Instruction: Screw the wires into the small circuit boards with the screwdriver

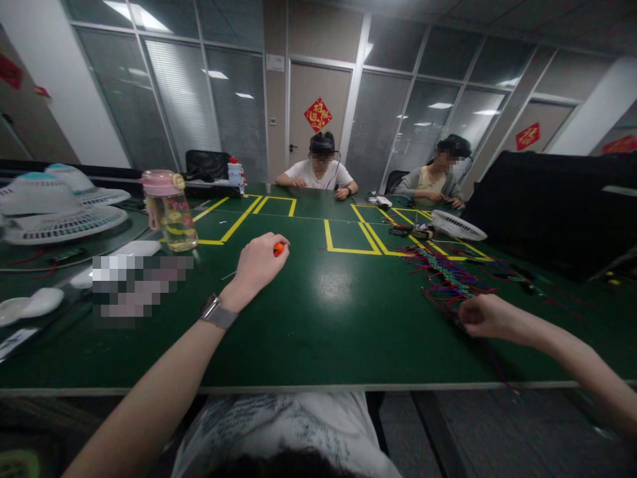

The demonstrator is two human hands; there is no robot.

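My left hand [257, 261] rests on the green table [318, 318], closed around a small tool with an orange end [279, 249]; a thin metal shaft pokes out on the hand's left side. A grey watch sits on that wrist. My right hand [482, 316] lies at the table's right, fingers curled on the near end of a bundle of red, blue and green wires [442, 272]. Whether it grips the wires is hard to tell.
A pink-lidded water bottle [169, 211] stands at left, next to white fan parts [60, 212]. A white fan grille [458, 226] and small parts lie at the far right. A black panel [552, 206] rises on the right. Two people sit at the far end.
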